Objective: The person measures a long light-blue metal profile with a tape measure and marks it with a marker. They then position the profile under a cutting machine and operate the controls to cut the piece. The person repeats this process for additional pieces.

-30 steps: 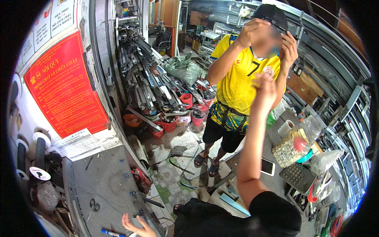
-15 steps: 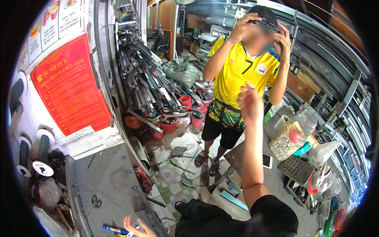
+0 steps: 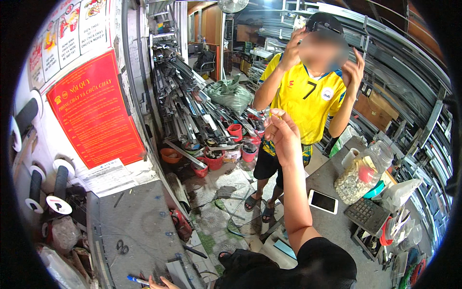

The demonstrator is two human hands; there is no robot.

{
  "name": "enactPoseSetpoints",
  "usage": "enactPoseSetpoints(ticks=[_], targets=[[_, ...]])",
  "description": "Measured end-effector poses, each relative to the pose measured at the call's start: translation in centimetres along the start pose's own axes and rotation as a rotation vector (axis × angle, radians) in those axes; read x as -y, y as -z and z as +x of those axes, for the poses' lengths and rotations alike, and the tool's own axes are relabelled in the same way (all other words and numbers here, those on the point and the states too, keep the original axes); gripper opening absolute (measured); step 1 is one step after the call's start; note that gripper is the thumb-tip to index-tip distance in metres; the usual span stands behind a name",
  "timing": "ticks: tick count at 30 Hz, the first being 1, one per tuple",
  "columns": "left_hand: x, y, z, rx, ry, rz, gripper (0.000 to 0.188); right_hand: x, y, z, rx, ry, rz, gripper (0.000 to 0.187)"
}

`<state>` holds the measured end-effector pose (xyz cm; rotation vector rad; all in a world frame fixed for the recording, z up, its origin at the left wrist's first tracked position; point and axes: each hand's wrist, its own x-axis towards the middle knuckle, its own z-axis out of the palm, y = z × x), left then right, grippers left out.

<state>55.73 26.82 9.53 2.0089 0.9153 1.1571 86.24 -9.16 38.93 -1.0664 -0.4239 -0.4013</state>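
My right hand point(image 3: 284, 139) is raised in front of a person in a yellow shirt point(image 3: 308, 103). Its fingers are curled in toward the thumb, with nothing visible between them. Only the fingers of my left hand point(image 3: 163, 284) show, at the bottom edge over the grey bench on the left. They are apart, right beside a blue pen point(image 3: 137, 280); the rest of that hand is cut off. The other person holds both hands up at the sides of the head, near a dark cap point(image 3: 325, 21).
Black scissors point(image 3: 122, 247) lie on the left bench point(image 3: 144, 216). The right-hand table carries a white phone or tablet point(image 3: 323, 202), a calculator point(image 3: 366, 213) and a clear jar of small pale pieces point(image 3: 353, 187). Metal profiles point(image 3: 180, 96) and red baskets point(image 3: 213, 160) crowd the floor behind.
My right hand has shifted left in the picture and its fingers have curled together. The left hand has sunk toward the bottom edge. The other person's raised hands have opened away from the head.
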Motion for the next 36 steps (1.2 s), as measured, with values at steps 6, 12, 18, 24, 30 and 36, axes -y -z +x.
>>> enactPoseSetpoints(ticks=[6, 12, 18, 24, 30, 36], targets=[[2.0, -0.6, 0.3, 0.03, -0.082, 0.17, 0.076, -0.8, -0.4, -1.7, 0.233, -0.112, -0.32, 0.02], [4.5, -0.9, -0.4, 0.081, 0.014, 0.095, 0.066, -1.5, -0.7, -3.6, 0.479, -0.214, -0.484, 0.022], [4.7, -1.5, -0.8, 0.053, -0.014, 0.249, 0.059, -1.7, 0.2, -4.7, 0.449, -0.203, -0.54, 0.022], [3.7, -1.3, -0.4, 0.124, -0.079, 0.282, 0.057, -2.1, 1.6, -4.0, 0.644, 0.215, -0.606, 0.024], [4.7, -1.0, -0.9, 0.197, -0.024, 0.184, 0.055, -8.0, 0.3, -9.5, 0.55, -0.424, -0.437, 0.022], [7.7, -3.6, -4.7, 0.22, 0.02, -0.053, 0.063, -21.2, -4.9, -25.6, 0.987, -0.467, -0.332, 0.019]])
